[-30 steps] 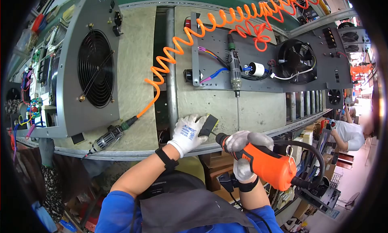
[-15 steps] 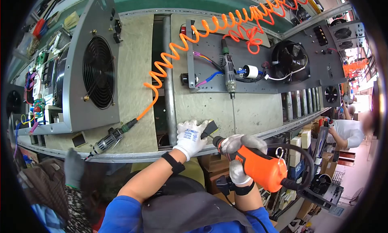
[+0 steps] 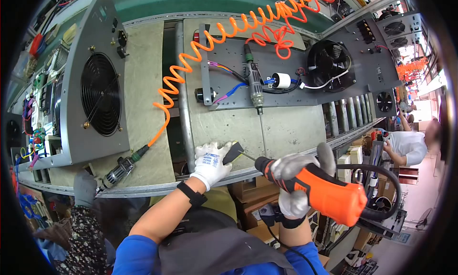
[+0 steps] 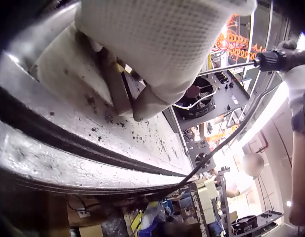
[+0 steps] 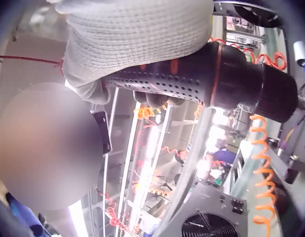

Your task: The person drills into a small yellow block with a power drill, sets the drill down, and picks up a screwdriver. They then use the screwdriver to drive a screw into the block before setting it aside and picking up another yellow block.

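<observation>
White knit glove fabric with blue print covers the left hand (image 3: 210,164); its fingers pinch a dark block (image 3: 232,153) with a yellowish edge, located at 2 o'clock from the palm. The right hand (image 3: 290,166), in a grey-and-white glove, grasps an orange-and-black power drill (image 3: 334,195), located at 4 o'clock from the block. The bit (image 3: 248,155) points toward 10 o'clock, at the block; tip contact cannot be confirmed.

Left wrist view only: a fingertip (image 4: 148,102) rests against the block's side, close to the worktop (image 4: 153,140). Right wrist view only: the perforated band (image 5: 160,85) of the drill housing, behind the black chuck (image 5: 278,94).

Outward from the left hand, head view. At 9 o'clock: an air screwdriver (image 3: 118,173) on an orange coiled hose (image 3: 160,133), with another person's grey-gloved hand (image 3: 85,188) beside its tip. At 10 o'clock: an upright chassis with a black fan grille (image 3: 101,93). At 1 o'clock: a second air screwdriver (image 3: 255,87), lying across a grey panel (image 3: 288,98). At 2 o'clock: the panel's black fan (image 3: 329,65).
</observation>
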